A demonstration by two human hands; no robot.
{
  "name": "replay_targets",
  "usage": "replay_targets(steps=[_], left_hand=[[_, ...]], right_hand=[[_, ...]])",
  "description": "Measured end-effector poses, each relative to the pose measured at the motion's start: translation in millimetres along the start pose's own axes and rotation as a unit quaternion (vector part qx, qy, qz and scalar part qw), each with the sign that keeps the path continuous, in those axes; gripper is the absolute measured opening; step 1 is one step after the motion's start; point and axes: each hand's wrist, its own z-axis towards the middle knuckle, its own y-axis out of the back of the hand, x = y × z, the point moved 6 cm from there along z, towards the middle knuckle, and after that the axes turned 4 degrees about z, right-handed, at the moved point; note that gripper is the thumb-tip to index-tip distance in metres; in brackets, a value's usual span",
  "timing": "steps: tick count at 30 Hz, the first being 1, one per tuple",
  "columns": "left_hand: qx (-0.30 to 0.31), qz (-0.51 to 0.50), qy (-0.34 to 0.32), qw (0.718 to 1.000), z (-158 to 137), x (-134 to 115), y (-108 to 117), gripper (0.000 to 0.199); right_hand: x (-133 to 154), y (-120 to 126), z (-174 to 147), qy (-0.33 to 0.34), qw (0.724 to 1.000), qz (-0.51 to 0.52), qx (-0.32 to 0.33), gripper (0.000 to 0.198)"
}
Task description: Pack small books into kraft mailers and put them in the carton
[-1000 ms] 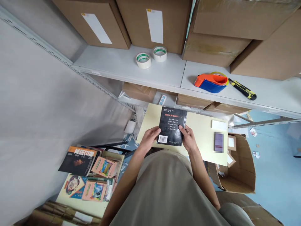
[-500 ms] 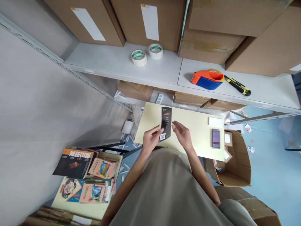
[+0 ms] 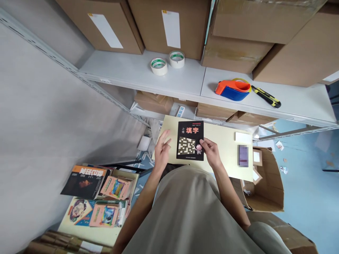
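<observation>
A black book (image 3: 189, 131) with red and white lettering and a crossword grid on its cover is held up over the pale yellow table (image 3: 222, 162). My right hand (image 3: 212, 151) grips its right edge, thumb on the cover near a small pink figure. Off the book's left side, my left hand (image 3: 162, 150) is empty, its fingers apart. To the right on the table lie a white box (image 3: 243, 137) and a blurred purple item (image 3: 243, 156).
Above the table, a grey shelf (image 3: 185, 83) carries tape rolls (image 3: 159, 66), an orange-blue tape dispenser (image 3: 233, 89), a utility knife (image 3: 266, 96) and cardboard boxes (image 3: 169, 30). Stacked books (image 3: 84, 181) sit at lower left. An open carton (image 3: 272, 180) stands on the right.
The book has turned from its back, seen at an angle, to its front cover. My left hand has let go and moved left; my right hand now holds the book.
</observation>
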Motion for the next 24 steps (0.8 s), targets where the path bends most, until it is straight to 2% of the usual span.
replay_targets(steps=[1,3,5,8,11,15,19,24], left_hand=[[-0.008,0.005,0.009,1.000,3,0,5,0.069],[0.021,0.009,0.057,0.998,6,5,5,0.071],[0.072,-0.005,0.105,0.992,5,8,-3,0.074],[0.111,-0.016,0.122,0.986,0,7,-17,0.074],[0.108,-0.008,0.103,0.989,-4,1,-22,0.062],[0.105,0.002,0.077,0.991,-7,-7,-18,0.056],[0.103,0.046,0.015,0.993,-7,-19,-9,0.046],[0.104,0.073,-0.099,0.987,-7,-45,-4,0.029]], right_hand=[[0,2,-1,-0.006,1.000,0.013,0.001,0.048],[0,5,-3,-0.016,0.999,0.031,0.004,0.047],[-1,7,-5,-0.019,0.999,0.043,0.013,0.047],[-5,7,-6,-0.034,0.998,0.052,0.030,0.048],[-8,7,-8,-0.043,0.996,0.056,0.048,0.047],[-3,7,-8,-0.014,0.997,0.034,0.067,0.046],[14,8,-6,0.059,0.993,-0.042,0.089,0.041],[37,6,-11,0.160,0.972,-0.099,0.140,0.029]])
